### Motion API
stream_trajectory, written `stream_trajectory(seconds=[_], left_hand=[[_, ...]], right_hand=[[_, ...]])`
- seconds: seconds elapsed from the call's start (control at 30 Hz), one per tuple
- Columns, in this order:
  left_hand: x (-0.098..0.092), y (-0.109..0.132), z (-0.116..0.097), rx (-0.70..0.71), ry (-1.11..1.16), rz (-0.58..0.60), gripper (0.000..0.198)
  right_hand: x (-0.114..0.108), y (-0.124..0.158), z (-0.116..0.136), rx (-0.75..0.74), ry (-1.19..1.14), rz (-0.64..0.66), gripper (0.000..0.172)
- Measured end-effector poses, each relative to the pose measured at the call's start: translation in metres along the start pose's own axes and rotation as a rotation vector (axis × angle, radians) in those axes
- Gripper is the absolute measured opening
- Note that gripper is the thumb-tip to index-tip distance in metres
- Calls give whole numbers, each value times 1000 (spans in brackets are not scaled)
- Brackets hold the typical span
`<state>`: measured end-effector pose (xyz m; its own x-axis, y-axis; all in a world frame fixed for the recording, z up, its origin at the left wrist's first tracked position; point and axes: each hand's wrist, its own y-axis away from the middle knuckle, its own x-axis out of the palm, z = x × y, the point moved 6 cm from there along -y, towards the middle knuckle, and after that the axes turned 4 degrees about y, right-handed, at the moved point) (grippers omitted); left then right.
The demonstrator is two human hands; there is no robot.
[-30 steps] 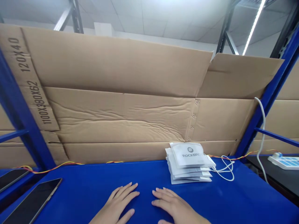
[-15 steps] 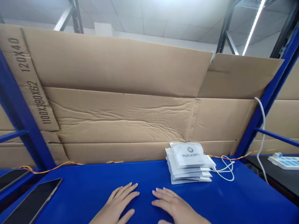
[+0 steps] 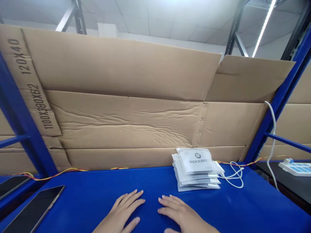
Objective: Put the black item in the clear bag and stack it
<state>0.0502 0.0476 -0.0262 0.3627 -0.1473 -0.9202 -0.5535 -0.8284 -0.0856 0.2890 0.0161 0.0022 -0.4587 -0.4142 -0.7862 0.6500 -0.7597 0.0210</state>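
My left hand (image 3: 122, 212) rests palm down on the blue tabletop (image 3: 97, 186), fingers stretched out and apart, holding nothing. To its right, my right hand (image 3: 178, 213) lies on the same surface with its fingers extended and also holds nothing. A stack of white packets (image 3: 196, 168) sits just beyond my right hand, apart from it. The top packet carries a dark round logo and lettering that starts "ROCKBR". A thin white cord (image 3: 234, 176) lies loosely coiled at the right side of the stack.
A dark-screened phone or tablet (image 3: 34, 210) lies at the left edge. Cardboard sheets (image 3: 126, 119) stand along the back between blue posts (image 3: 269, 119). Red and yellow wires (image 3: 58, 174) run along the back edge. At right, a white power strip (image 3: 296, 169) lies on a black surface.
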Motion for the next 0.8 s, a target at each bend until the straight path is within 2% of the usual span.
stream_trajectory(seconds=[0.3,0.6,0.7,0.8], left_hand=[[-2,-2,-2,-16,9,13,43],[0,1,2,21,18,-45,46],[2,1,5,-11,24,-23,44],[4,1,7,-49,34,19,43]], right_hand=[[2,1,-4,-17,4,7,57],[0,2,3,-18,19,-18,54],[-6,7,-3,-63,146,-147,43],[-32,22,-23,-108,346,-472,35]])
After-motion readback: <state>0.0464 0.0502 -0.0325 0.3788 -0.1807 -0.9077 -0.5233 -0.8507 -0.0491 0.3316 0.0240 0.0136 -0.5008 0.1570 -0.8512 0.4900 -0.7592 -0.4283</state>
